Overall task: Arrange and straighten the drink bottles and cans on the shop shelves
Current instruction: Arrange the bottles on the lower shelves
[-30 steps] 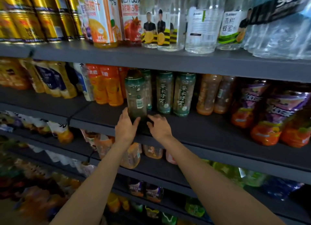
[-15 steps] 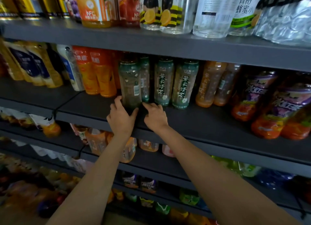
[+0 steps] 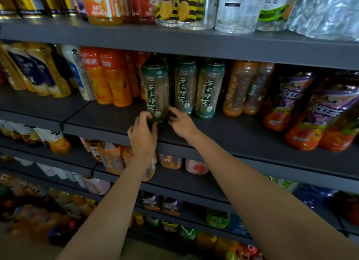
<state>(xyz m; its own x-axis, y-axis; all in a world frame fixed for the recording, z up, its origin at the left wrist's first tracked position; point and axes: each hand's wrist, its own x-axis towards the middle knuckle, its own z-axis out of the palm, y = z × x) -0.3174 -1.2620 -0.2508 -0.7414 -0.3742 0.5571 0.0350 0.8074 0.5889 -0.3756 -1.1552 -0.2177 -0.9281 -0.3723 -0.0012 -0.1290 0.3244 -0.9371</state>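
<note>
On the middle shelf [image 3: 242, 137], a dark matte board with a squared front lip, a green tea bottle [image 3: 155, 92] is stood upright near the front edge, ahead of two matching bottles [image 3: 196, 88] set further back to its right. Its body is a clear, waisted plastic cylinder wrapped in a glossy green label with a vertical strip of white characters and a small white flower near the base.

The bottle's base is gripped by the left hand [image 3: 142, 135], with the fingers curled round its lower left side and the thumb laid across the front. The lower right side is touched by the right hand [image 3: 181, 121], whose fingers are nearly straight and slightly spread.

Orange bottles [image 3: 108, 79] with smooth glossy wraps are placed to the left, amber bottles [image 3: 246, 88] to the right, and larger purple-labelled bottles [image 3: 303, 112] at the far right. Clear, ribbed water bottles [image 3: 239, 9] are carried by the shelf above.

Compared with half a second ago, the label has been turned: the barcode panel was then at the front, and the character strip is now presented. The left hand has shifted from a flat hold to a curled grip.
</note>
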